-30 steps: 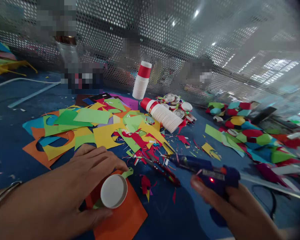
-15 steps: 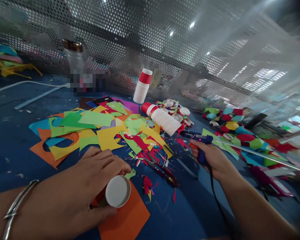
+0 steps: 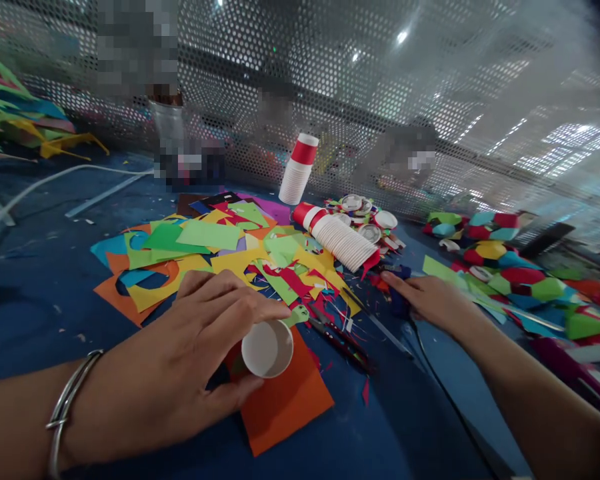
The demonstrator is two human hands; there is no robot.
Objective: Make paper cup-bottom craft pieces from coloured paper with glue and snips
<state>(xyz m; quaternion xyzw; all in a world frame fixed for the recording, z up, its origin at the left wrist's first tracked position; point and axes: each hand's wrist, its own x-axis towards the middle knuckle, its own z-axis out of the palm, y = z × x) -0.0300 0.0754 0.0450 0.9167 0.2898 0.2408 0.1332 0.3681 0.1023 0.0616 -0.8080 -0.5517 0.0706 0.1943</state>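
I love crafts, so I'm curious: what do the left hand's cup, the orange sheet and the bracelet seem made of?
The cup: probably paper, smooth, white inside, thin-rimmed.
The orange sheet: paper or thin card, matte, flat, straight-edged.
The bracelet: likely polished metal, silvery with bright highlights.

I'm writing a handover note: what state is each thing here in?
White cup: held by the left hand, round end up
Blue glue gun: held by the right hand; on or off unclear
Orange sheet: lying flat, partly covered
Rear cup stack: standing
Front cup stack: lying on its side
Colored paper pieces: heaped, some cut out
Dark red tool: lying loose
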